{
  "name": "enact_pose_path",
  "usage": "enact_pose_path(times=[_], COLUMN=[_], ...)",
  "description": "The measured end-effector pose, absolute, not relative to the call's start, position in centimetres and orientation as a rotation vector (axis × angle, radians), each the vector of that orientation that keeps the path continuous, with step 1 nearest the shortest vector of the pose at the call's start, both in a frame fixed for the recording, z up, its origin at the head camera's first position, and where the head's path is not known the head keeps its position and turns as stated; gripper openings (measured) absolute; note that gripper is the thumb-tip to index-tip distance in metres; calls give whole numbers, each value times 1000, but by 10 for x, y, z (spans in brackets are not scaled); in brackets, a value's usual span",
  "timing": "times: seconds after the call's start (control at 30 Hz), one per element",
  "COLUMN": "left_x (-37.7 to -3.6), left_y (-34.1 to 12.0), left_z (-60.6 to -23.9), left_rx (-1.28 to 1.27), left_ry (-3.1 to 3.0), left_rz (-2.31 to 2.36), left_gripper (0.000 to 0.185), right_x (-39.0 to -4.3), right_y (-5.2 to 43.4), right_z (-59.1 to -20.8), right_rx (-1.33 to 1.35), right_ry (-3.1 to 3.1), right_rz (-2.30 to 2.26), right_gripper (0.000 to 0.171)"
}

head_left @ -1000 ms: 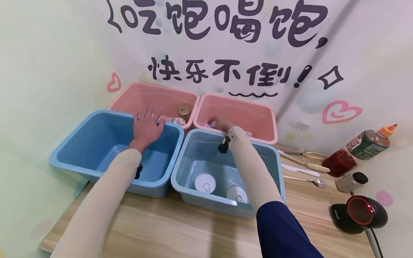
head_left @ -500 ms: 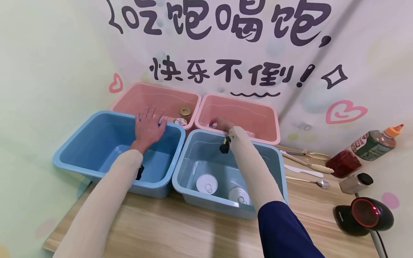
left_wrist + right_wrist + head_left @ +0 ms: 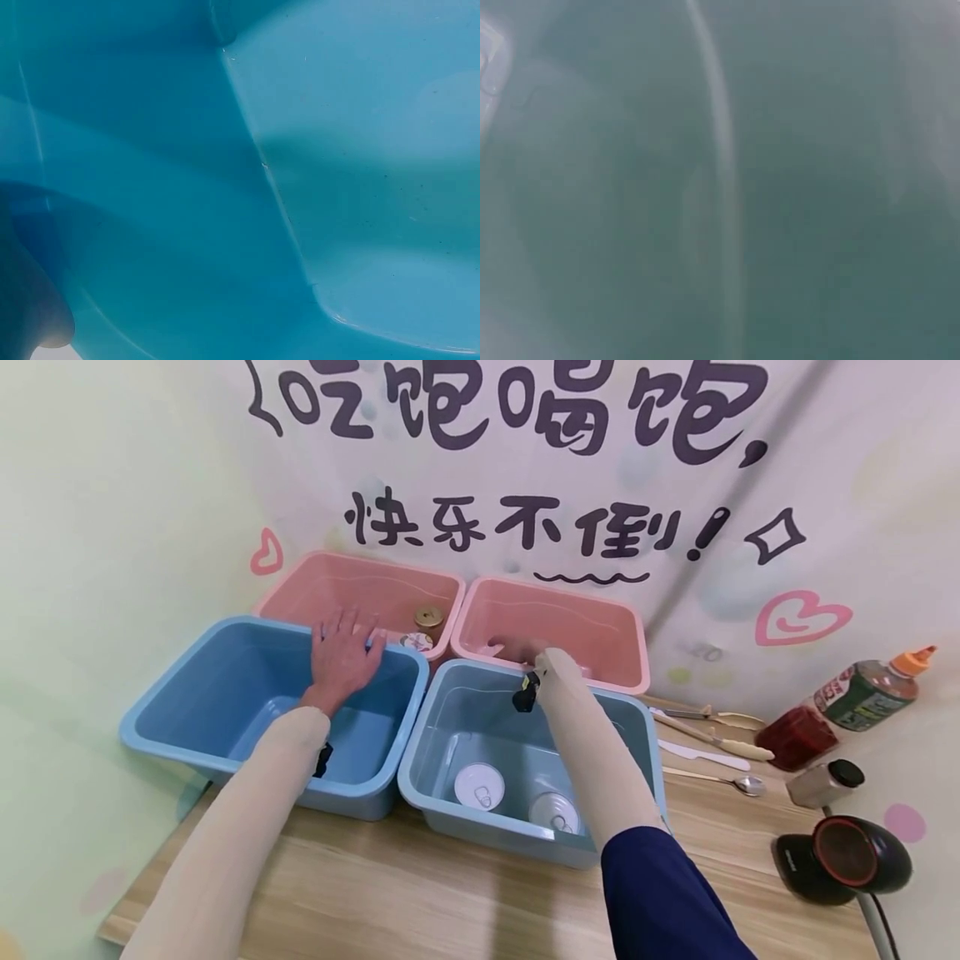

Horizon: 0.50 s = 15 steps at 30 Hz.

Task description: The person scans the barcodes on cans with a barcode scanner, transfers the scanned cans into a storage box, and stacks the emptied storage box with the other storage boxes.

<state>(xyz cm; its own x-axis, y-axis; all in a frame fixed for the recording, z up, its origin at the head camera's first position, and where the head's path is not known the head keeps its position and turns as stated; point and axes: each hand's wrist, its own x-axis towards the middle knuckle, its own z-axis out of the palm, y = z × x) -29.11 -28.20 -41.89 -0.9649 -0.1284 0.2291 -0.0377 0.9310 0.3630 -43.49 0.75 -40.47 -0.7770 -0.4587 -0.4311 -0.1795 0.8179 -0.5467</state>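
Note:
My left hand [image 3: 341, 656] lies over the far rim of the left blue bin [image 3: 225, 622], its fingers spread and straight. In the left wrist view a thumb [image 3: 41, 307] shows at the lower left, against the blue wall. My right hand [image 3: 521, 649] reaches over the right blue bin [image 3: 420, 752] into the right pink bin [image 3: 637, 660], back of the hand up. Something pale [image 3: 492, 650] shows at its fingertips; I cannot tell whether the hand grips it. The right wrist view holds only blurred greenish bin wall [image 3: 802, 187].
Two pull-tab cans, a left one [image 3: 479, 787] and a right one [image 3: 554, 812], stand in the right blue bin. A gold-topped can [image 3: 428, 617] and a patterned lid [image 3: 416, 642] are in the left pink bin [image 3: 322, 560]. Utensils [image 3: 705, 754], bottles [image 3: 866, 695] and a scanner [image 3: 847, 856] line the right side.
My right hand has shifted slightly within the right pink bin, and the bluish thing at its fingertips looks paler now. The left hand stays on the rim.

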Motion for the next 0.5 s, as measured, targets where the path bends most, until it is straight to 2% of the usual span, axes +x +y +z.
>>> enact_pose_path(times=[0.1,0.23,0.5], left_x=[-292,-292,-292], left_y=[-282,-281,-281], left_z=[-418,-418,-419], left_rx=[121,127,124], left_ry=[-2838,-2842,-2852], left_rz=[-524,-510,-507], left_gripper=[59,59,61], right_x=[-434,-425,-413], right_y=[10,16,37], right_z=[-393,-375,-354], right_rx=[-529,-580,-867], right_ry=[2506,2489,2547], right_rz=[-637,-682,-682], right_gripper=[39,60,55])
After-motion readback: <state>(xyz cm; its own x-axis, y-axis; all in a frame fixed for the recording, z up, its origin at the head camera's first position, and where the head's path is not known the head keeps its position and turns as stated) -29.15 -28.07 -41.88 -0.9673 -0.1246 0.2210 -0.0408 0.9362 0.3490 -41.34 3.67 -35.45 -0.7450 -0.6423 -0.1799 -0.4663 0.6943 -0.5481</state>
